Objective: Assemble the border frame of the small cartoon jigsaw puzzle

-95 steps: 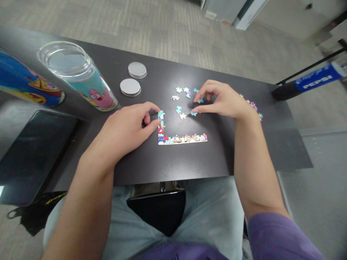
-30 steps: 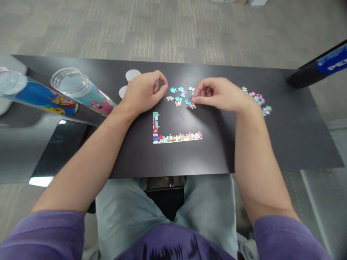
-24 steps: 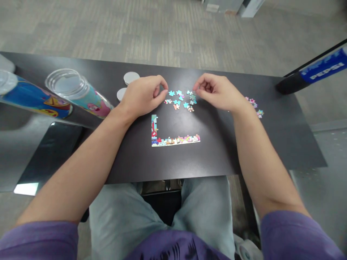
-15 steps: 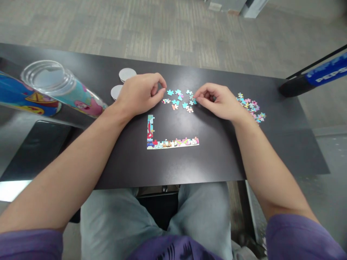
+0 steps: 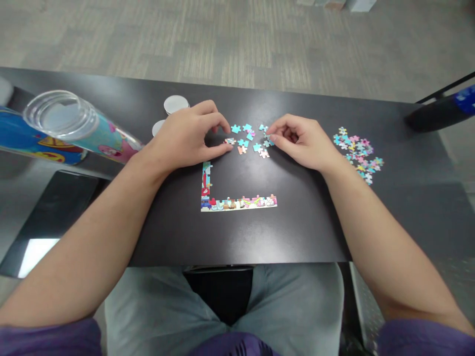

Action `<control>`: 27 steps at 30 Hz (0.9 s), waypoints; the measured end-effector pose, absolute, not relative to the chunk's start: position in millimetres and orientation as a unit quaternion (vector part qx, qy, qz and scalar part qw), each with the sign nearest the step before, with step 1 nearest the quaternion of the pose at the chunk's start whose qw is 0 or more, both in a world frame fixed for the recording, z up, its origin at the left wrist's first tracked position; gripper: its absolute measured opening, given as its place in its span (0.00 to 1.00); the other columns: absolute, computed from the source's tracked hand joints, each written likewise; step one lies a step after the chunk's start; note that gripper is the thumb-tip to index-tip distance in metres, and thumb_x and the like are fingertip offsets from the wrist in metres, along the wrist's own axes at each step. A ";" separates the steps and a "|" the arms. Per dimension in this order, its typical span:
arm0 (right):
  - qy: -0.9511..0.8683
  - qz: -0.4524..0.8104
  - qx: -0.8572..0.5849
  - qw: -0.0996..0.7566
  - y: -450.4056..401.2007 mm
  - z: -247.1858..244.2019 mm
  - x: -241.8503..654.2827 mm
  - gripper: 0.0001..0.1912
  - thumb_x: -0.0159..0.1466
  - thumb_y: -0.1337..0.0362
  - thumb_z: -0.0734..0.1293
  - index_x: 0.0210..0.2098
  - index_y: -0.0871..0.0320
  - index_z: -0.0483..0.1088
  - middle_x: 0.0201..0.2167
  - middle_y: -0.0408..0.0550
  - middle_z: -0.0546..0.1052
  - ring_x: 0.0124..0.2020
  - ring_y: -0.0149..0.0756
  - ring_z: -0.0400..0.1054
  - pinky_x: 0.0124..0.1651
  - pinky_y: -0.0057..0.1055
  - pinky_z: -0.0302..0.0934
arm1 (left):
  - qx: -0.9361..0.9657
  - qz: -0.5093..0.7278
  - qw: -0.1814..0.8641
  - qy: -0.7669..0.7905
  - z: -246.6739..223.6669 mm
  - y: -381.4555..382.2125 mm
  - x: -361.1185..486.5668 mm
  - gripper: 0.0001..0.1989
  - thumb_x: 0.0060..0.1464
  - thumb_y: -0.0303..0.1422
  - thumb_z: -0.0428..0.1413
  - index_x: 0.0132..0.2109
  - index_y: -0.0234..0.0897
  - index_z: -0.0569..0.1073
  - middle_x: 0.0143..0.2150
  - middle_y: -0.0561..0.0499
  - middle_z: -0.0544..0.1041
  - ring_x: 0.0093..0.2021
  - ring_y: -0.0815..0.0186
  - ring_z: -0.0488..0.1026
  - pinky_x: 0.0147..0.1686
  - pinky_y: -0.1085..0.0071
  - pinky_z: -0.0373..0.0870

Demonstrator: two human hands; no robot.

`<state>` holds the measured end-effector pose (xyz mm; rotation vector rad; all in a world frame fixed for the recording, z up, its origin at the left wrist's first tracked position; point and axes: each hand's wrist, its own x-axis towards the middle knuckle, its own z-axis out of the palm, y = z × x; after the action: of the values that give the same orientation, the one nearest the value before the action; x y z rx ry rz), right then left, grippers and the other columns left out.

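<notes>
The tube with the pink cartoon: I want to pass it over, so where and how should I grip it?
Probably best to wrap a hand around the tube's printed wall, below its clear top, coming from the white discs' side. It stands upright and round, and the blue tube crowds its other side.

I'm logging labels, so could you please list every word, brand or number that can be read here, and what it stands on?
No text can be read with certainty.
Blue band on the dark cylinder: pale marks, cut off and blurred.
Purple shirt: dark marks, cut off, unreadable.
L-shaped puzzle strip and loose pieces: any print too small.
</notes>
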<state>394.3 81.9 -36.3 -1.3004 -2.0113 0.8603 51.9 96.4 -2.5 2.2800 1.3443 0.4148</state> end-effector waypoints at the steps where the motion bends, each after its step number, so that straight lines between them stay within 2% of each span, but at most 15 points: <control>1: -0.755 0.324 -0.489 0.294 82.1 -36.9 394.4 0.19 0.71 0.41 0.85 0.47 0.44 0.82 0.33 0.43 0.76 0.34 0.46 0.67 0.39 0.44 0.64 | 0.830 0.149 0.230 0.486 -2.3 96.2 52.5 0.11 0.65 0.48 0.73 0.50 0.54 0.91 0.59 0.43 0.87 0.55 0.46 0.85 0.48 0.54 0.78; 4: -0.753 0.327 -0.493 0.289 82.1 -37.0 394.6 0.20 0.72 0.40 0.86 0.48 0.43 0.82 0.33 0.43 0.76 0.34 0.46 0.67 0.39 0.44 0.63 | 0.836 0.143 0.240 0.473 -3.9 96.3 54.1 0.07 0.68 0.46 0.72 0.47 0.52 0.92 0.60 0.44 0.86 0.53 0.49 0.85 0.50 0.54 0.78; 7: -0.750 0.334 -0.494 0.286 81.1 -34.1 394.2 0.20 0.72 0.39 0.86 0.48 0.43 0.83 0.34 0.45 0.77 0.35 0.47 0.69 0.39 0.46 0.65 | 0.831 0.136 0.250 0.478 -4.9 95.5 54.4 0.08 0.69 0.45 0.72 0.50 0.52 0.92 0.60 0.43 0.87 0.53 0.48 0.85 0.51 0.51 0.79; 11: -0.748 0.340 -0.498 0.276 79.9 -30.6 392.5 0.20 0.71 0.39 0.87 0.47 0.43 0.83 0.35 0.46 0.78 0.37 0.49 0.71 0.41 0.48 0.68 | 0.819 0.139 0.275 0.484 -2.2 92.7 52.7 0.12 0.72 0.49 0.73 0.52 0.49 0.92 0.58 0.45 0.88 0.56 0.48 0.82 0.55 0.51 0.80; 14: -0.743 0.336 -0.508 0.276 79.9 -30.7 391.8 0.21 0.70 0.38 0.87 0.48 0.44 0.84 0.35 0.47 0.78 0.38 0.49 0.71 0.43 0.48 0.68 | 0.808 0.141 0.298 0.488 -0.5 91.5 52.3 0.13 0.71 0.51 0.75 0.50 0.49 0.91 0.53 0.46 0.88 0.54 0.48 0.83 0.56 0.50 0.79; 17: -0.740 0.335 -0.512 0.280 80.2 -31.7 391.7 0.21 0.70 0.39 0.87 0.48 0.43 0.84 0.36 0.47 0.79 0.39 0.50 0.72 0.43 0.47 0.67 | 0.799 0.136 0.291 0.508 -0.9 90.0 53.7 0.10 0.70 0.46 0.75 0.50 0.49 0.89 0.44 0.48 0.87 0.49 0.48 0.84 0.54 0.50 0.78; 20: -0.743 0.333 -0.508 0.282 80.8 -33.2 392.3 0.20 0.71 0.40 0.87 0.48 0.43 0.84 0.37 0.47 0.79 0.38 0.49 0.72 0.43 0.47 0.67 | 0.795 0.143 0.306 0.503 -2.4 88.2 55.3 0.09 0.72 0.42 0.73 0.54 0.48 0.89 0.45 0.50 0.89 0.50 0.50 0.84 0.57 0.52 0.80; 23: -0.748 0.328 -0.500 0.287 82.6 -36.4 393.6 0.19 0.72 0.40 0.87 0.49 0.44 0.85 0.36 0.46 0.80 0.36 0.48 0.72 0.41 0.46 0.68 | 0.794 0.175 0.355 0.461 -4.8 89.1 54.9 0.14 0.71 0.48 0.75 0.55 0.47 0.90 0.49 0.49 0.92 0.54 0.49 0.86 0.58 0.53 0.84; 27: -0.752 0.328 -0.485 0.303 85.5 -41.4 395.6 0.20 0.72 0.39 0.87 0.48 0.44 0.86 0.35 0.45 0.80 0.35 0.47 0.72 0.41 0.46 0.69 | 0.793 0.210 0.418 0.391 -8.1 94.5 52.1 0.20 0.67 0.59 0.77 0.48 0.50 0.91 0.50 0.47 0.94 0.54 0.45 0.90 0.60 0.50 0.89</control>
<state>395.6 85.5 -41.4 -1.2845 -1.9949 0.8691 52.1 94.5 -8.1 1.9885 0.9814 0.5279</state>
